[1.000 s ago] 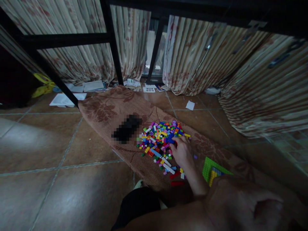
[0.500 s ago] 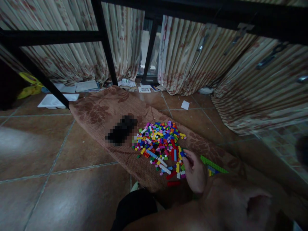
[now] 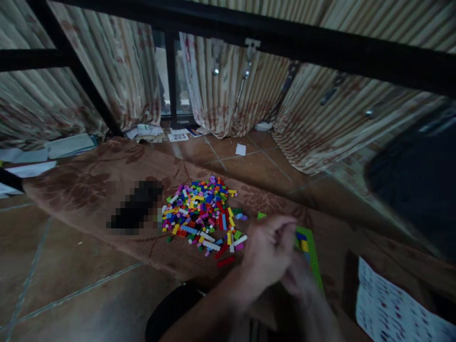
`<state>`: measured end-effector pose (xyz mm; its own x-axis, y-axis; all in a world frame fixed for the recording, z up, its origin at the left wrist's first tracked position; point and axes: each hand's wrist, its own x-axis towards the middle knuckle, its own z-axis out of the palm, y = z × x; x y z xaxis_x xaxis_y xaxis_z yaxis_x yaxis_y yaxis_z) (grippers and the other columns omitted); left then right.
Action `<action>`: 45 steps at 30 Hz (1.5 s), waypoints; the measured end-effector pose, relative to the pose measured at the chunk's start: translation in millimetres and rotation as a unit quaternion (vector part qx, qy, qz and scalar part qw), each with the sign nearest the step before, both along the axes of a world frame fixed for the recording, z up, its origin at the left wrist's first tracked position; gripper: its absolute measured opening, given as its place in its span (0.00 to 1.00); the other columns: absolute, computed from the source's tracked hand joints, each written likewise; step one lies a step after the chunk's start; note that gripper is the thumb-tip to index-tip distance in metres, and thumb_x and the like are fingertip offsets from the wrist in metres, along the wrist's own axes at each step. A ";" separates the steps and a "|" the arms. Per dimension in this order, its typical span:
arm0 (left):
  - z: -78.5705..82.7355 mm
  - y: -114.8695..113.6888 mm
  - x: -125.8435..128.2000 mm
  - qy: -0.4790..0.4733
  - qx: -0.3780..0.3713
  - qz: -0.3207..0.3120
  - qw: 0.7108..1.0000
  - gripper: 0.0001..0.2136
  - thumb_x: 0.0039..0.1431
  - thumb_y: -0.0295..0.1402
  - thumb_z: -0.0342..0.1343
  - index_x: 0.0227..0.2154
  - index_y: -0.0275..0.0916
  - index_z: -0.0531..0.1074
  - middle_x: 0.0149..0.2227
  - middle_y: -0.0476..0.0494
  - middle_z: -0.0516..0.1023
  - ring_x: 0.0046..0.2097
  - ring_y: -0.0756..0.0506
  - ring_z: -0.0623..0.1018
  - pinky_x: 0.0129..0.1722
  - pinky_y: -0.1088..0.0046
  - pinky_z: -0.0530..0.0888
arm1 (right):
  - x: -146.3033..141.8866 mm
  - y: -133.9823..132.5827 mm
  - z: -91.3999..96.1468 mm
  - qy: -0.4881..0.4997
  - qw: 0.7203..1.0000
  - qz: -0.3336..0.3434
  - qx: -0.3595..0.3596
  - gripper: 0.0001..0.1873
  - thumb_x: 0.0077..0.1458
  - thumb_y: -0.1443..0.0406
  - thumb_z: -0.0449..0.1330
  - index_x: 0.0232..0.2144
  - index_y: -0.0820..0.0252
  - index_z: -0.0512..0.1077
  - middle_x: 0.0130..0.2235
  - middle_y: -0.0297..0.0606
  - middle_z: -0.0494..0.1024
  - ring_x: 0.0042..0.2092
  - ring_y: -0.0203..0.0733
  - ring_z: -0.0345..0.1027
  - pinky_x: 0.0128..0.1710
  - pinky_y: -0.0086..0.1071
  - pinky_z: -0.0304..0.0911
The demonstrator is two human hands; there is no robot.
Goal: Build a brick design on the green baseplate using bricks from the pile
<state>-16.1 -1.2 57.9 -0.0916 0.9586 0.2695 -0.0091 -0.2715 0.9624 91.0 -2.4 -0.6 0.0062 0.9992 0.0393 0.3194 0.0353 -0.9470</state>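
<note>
My left hand [image 3: 263, 254] has its fingers curled in and pressed against my right hand [image 3: 294, 273]. Both hands are closed and held together above a green building-brick baseplate [image 3: 314, 259]. Anything between the fingers is hidden, and the right hand is partly covered and blurred. Blue and yellow bricks [image 3: 303, 244] sit on the visible part of the baseplate. Left of my hands lies a spread pile of small coloured toy bricks [image 3: 199, 204]. Several long white, red and yellow bricks are at its near right side.
A patterned brown cloth [image 3: 171, 259] lies under the bricks on the tiled floor. Left of the pile is a pixelated dark object [image 3: 137, 206]. A printed sheet [image 3: 392, 304] is at lower right. Papers [image 3: 69, 145] lie by the curtains, below a dark frame bar [image 3: 228, 28].
My view has swung right, bringing the printed sheet into sight. My left hand has left the pile's right edge and come together with my right hand over the baseplate.
</note>
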 end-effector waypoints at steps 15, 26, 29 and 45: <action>2.0 21.3 -7.1 -0.264 -0.208 0.036 0.941 0.09 0.47 0.32 0.62 0.32 0.33 0.78 0.26 0.49 0.76 0.28 0.54 0.72 0.29 0.80 0.67 | 76.6 -2.0 8.3 0.280 0.941 -0.149 -0.118 0.20 0.39 0.57 0.71 0.36 0.60 0.77 0.29 0.34 0.77 0.27 0.33 0.66 0.27 0.28 0.64; -25.2 26.6 15.9 0.000 -0.180 -0.023 0.983 0.11 0.51 0.33 0.60 0.37 0.36 0.78 0.34 0.45 0.80 0.36 0.48 0.76 0.39 0.74 0.71 | 149.7 5.7 -0.3 -0.314 0.923 -0.217 -0.044 0.20 0.54 0.64 0.54 0.47 0.64 0.76 0.43 0.48 0.81 0.44 0.51 0.74 0.45 0.41 0.66; -34.8 28.5 17.1 0.074 -0.153 -0.041 0.985 0.12 0.54 0.35 0.57 0.40 0.37 0.78 0.34 0.45 0.80 0.36 0.47 0.77 0.38 0.72 0.72 | 144.6 11.2 -3.5 -0.326 0.924 -0.191 -0.056 0.20 0.55 0.66 0.54 0.48 0.63 0.76 0.43 0.47 0.81 0.45 0.50 0.74 0.46 0.40 0.66; -30.0 26.7 15.5 0.234 -0.132 -0.053 0.962 0.12 0.58 0.35 0.53 0.41 0.38 0.78 0.34 0.45 0.81 0.31 0.48 0.77 0.34 0.71 0.72 | 123.0 31.5 -8.3 -0.382 0.915 -0.117 -0.058 0.18 0.58 0.68 0.53 0.48 0.59 0.74 0.44 0.42 0.81 0.45 0.47 0.74 0.47 0.37 0.65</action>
<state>-0.7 25.4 27.9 0.0822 0.9966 0.0041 0.4277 -0.0389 0.9031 214.0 29.1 -9.0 0.2365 0.9715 0.0150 0.8752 -0.2063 -0.4375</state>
